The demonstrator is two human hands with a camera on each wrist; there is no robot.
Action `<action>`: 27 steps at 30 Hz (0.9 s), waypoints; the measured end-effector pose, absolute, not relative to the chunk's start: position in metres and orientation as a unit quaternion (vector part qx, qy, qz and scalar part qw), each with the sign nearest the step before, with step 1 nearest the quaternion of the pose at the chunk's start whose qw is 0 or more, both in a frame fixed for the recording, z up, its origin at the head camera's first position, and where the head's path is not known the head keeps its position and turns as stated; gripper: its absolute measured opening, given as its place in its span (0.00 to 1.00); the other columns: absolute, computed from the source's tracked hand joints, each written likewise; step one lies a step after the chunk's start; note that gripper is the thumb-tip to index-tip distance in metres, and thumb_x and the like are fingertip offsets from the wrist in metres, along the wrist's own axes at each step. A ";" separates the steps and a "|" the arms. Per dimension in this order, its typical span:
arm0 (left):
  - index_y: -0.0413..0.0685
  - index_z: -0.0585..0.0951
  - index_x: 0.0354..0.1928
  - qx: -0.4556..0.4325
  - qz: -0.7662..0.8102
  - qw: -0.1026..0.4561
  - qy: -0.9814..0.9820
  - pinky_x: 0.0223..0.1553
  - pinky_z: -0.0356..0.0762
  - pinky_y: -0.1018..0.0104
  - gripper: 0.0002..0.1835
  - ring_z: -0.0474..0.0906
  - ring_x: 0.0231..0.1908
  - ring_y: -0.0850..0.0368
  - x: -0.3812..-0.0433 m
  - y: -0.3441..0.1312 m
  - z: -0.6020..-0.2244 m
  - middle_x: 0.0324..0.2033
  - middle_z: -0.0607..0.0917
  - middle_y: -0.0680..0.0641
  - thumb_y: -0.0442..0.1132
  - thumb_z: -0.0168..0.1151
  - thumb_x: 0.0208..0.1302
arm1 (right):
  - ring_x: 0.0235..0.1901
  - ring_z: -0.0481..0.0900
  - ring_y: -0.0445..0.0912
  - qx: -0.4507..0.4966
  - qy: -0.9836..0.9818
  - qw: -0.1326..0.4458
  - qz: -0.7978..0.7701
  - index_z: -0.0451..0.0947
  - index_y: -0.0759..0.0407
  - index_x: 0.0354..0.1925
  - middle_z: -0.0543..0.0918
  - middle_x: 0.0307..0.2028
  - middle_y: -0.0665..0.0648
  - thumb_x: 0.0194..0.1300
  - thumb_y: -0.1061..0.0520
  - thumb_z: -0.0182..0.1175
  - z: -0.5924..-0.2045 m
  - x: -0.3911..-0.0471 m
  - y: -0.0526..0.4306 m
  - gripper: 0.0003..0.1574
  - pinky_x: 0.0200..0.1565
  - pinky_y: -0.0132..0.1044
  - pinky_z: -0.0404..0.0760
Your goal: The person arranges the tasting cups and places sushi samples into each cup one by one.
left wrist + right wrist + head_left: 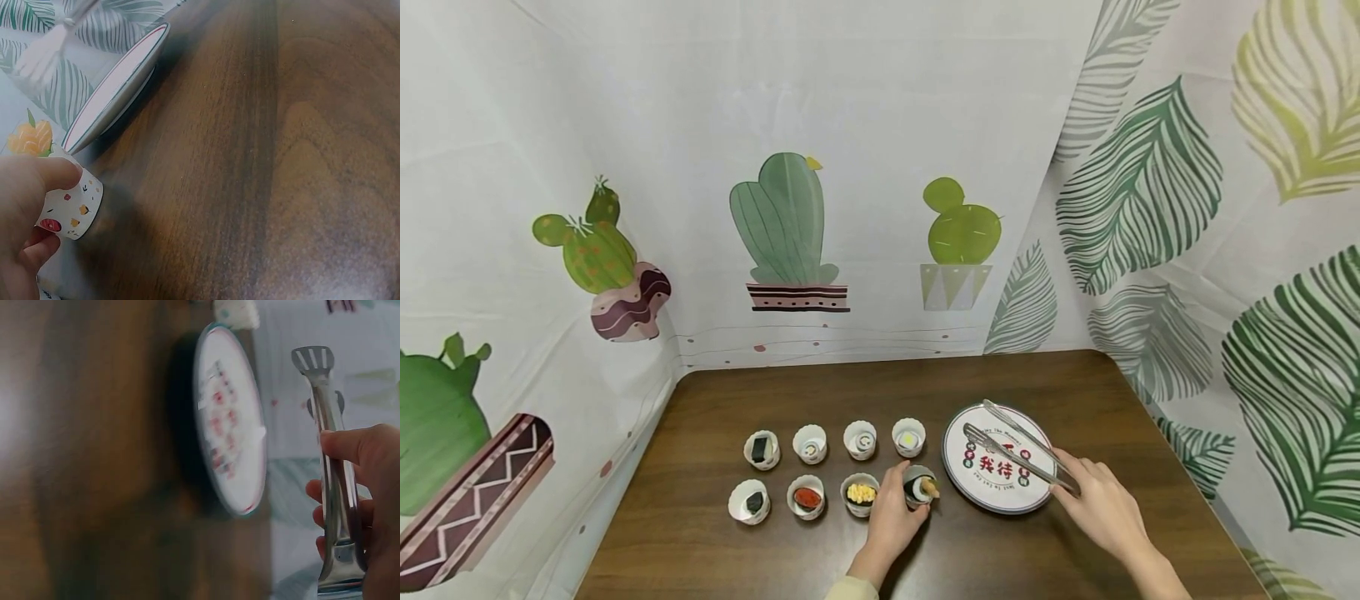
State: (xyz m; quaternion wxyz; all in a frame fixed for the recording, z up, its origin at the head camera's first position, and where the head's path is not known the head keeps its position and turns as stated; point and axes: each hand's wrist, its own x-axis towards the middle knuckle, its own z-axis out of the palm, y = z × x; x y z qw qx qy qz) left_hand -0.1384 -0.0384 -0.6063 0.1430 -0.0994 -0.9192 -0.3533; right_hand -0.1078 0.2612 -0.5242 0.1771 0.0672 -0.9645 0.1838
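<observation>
My left hand (891,518) grips a small white cup (78,203) with printed flowers, its thumb and fingers on the cup's sides. Inside that cup sits a sushi roll (929,487) with an orange end sticking out. My right hand (1103,507) holds metal tongs (337,494), whose slotted tips are apart above a round white plate (958,479). Red characters are printed on the plate, and no food lies on it. Left of the left hand stands a cup with yellow-topped sushi (861,494).
Several more cups stand in two rows on the brown wooden table (700,433). They hold a black-banded piece (762,450), a red-topped piece (807,498), a dark wrapped piece (755,502) and pale rolls (864,441). A cactus-print cloth (880,100) hangs behind the table.
</observation>
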 end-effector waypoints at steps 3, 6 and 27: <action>0.39 0.70 0.56 -0.099 -0.354 0.143 -0.919 0.47 0.74 0.58 0.39 0.77 0.46 0.50 -0.138 -0.038 -0.607 0.46 0.78 0.45 0.36 0.74 0.36 | 0.37 0.76 0.52 0.052 -0.964 0.176 0.192 0.73 0.53 0.55 0.81 0.39 0.57 0.49 0.53 0.67 -0.539 -0.104 0.269 0.32 0.29 0.49 0.74; 0.40 0.70 0.56 -0.098 -0.357 0.138 -0.919 0.47 0.74 0.58 0.39 0.77 0.46 0.51 -0.138 -0.039 -0.607 0.46 0.78 0.45 0.36 0.74 0.36 | 0.36 0.76 0.53 0.049 -0.962 0.186 0.193 0.74 0.55 0.54 0.81 0.38 0.58 0.48 0.54 0.68 -0.553 -0.101 0.276 0.33 0.29 0.49 0.74; 0.41 0.69 0.57 -0.096 -0.367 0.131 -0.916 0.48 0.74 0.57 0.39 0.76 0.48 0.50 -0.138 -0.039 -0.606 0.49 0.77 0.45 0.36 0.74 0.37 | 0.34 0.76 0.54 0.029 -0.960 0.184 0.208 0.74 0.55 0.53 0.81 0.37 0.59 0.44 0.56 0.71 -0.591 -0.087 0.293 0.34 0.29 0.51 0.73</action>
